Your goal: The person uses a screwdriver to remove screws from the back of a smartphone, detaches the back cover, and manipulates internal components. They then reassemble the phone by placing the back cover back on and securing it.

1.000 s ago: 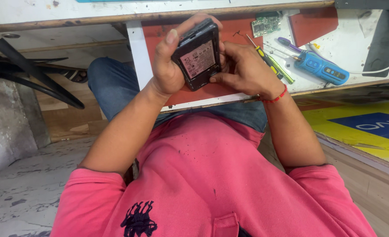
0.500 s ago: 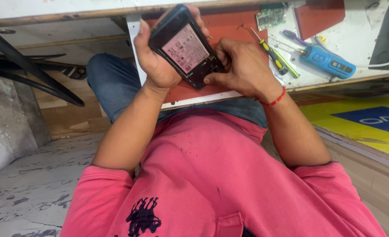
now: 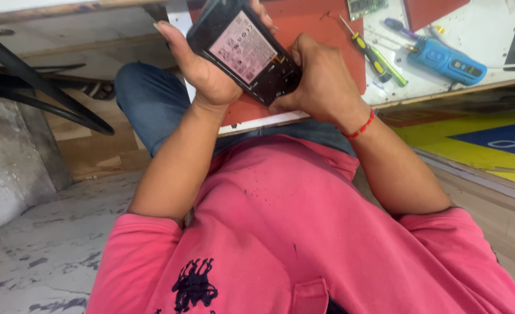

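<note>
Near the top centre of the frame, your left hand (image 3: 202, 72) grips an opened phone (image 3: 243, 49), fingers clamped around its edge. Your right hand (image 3: 321, 81) pinches its lower corner, seemingly mid-prying, so the next move likely needs careful, steady pressure.

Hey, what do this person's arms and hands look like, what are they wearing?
Both arms are bare from short pink sleeves down to the hands. The left hand wears nothing that shows. The right hand has a thin red thread band around its wrist. No gloves, watch or rings are visible. The pink shirt has a dark emblem on the chest.
</note>
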